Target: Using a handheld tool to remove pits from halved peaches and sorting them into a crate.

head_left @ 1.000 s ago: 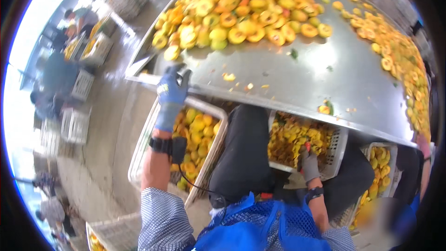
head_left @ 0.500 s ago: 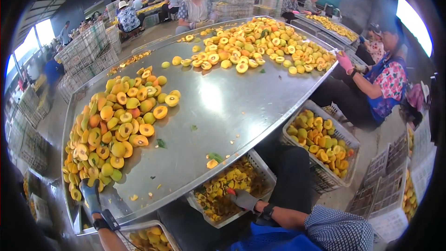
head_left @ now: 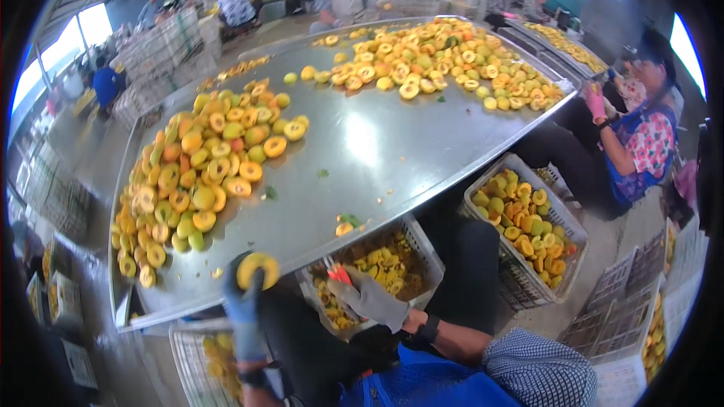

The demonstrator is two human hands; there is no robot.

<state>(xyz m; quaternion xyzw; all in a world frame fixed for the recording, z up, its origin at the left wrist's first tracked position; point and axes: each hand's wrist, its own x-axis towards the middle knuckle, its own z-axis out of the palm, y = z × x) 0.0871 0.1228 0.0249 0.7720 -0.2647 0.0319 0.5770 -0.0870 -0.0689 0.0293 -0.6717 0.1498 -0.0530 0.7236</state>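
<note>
My left hand (head_left: pixel 244 318), in a blue-grey glove, grips a yellow peach half (head_left: pixel 265 264) held up in front of the table's near edge. My right hand (head_left: pixel 375 300) wears a grey glove and is closed around a small tool's red handle (head_left: pixel 339 274); its thin metal tip points toward the peach half, apart from it. Under the right hand stands a crate (head_left: pixel 437 264) with peach scraps and peelings in it. A large heap of halved peaches (head_left: pixel 200 158) lies on the left of the metal table (head_left: pixel 317 203).
Across the table spreads a second peach heap (head_left: pixel 422 56). A crate of peach halves (head_left: pixel 520 234) stands to my right, another crate (head_left: pixel 188 354) at lower left. A co-worker in pink gloves (head_left: pixel 596 102) sits at the right. Stacked crates (head_left: pixel 162 49) stand behind.
My left hand has left the heap and moved right with a peach half. My right hand has risen from the scrap crate with the red-handled tool. The view has shifted slightly.
</note>
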